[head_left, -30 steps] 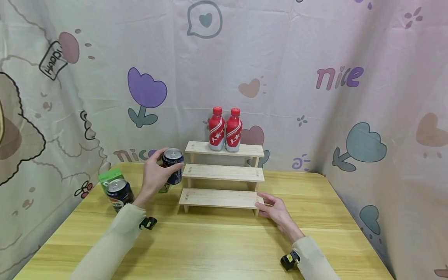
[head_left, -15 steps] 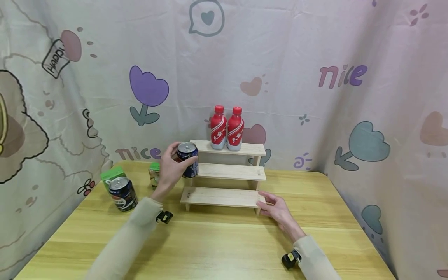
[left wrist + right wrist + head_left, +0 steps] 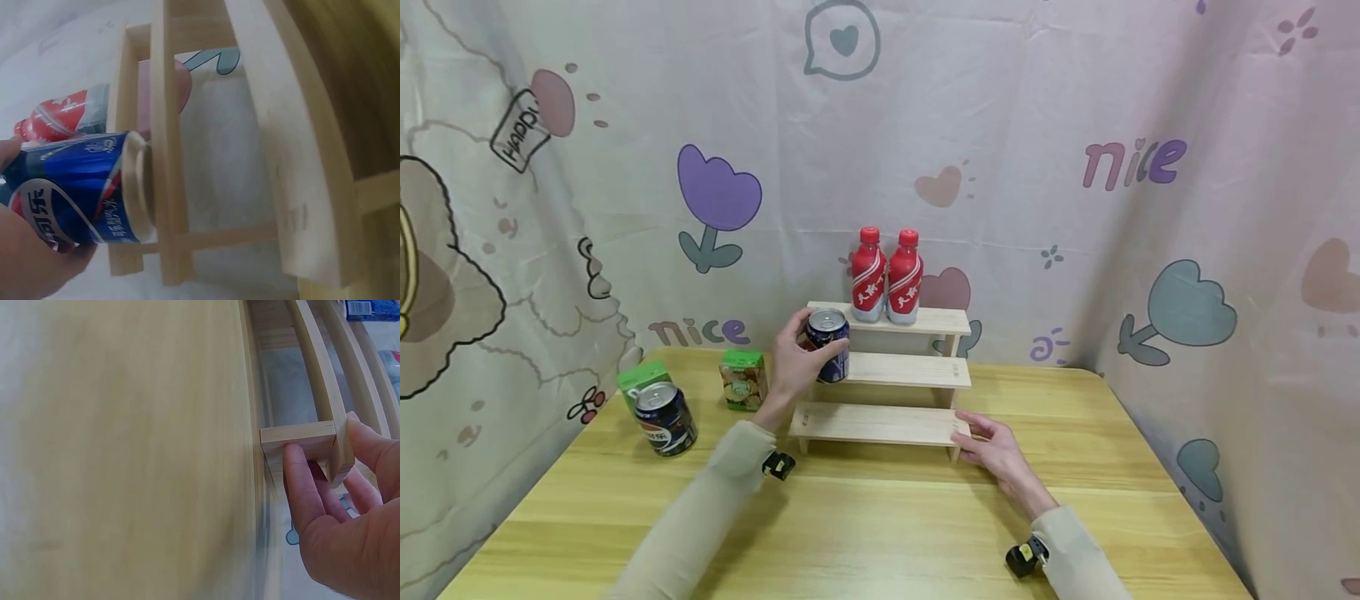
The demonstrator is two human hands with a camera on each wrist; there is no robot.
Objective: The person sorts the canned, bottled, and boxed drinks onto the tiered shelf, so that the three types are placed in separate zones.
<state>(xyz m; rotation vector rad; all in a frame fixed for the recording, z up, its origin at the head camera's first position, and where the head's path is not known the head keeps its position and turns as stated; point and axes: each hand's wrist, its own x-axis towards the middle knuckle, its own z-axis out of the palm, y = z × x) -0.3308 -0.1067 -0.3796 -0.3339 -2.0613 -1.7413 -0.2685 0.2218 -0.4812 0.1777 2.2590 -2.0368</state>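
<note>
My left hand (image 3: 792,367) grips a dark blue soda can (image 3: 831,348), thumb in front, at the left end of the middle tier of a three-tier wooden display rack (image 3: 880,422). The can is upright. In the left wrist view the base of the soda can (image 3: 75,187) is right at a shelf board; whether it touches cannot be made out. My right hand (image 3: 996,454) holds the right end of the lowest tier. In the right wrist view, thumb and fingers of the right hand (image 3: 350,531) lie on either side of the board's end.
Two red bottles, a left one (image 3: 868,279) and a right one (image 3: 905,282), stand on the top tier. On the wooden table (image 3: 880,517), another blue can (image 3: 666,423) stands at left before a green box (image 3: 643,377). A second green box (image 3: 744,382) stands nearer the rack.
My left hand has carried the soda can rightward, from beside the rack to over the middle tier's left end. The nearer green box has come into full view. My right hand stays in place.
</note>
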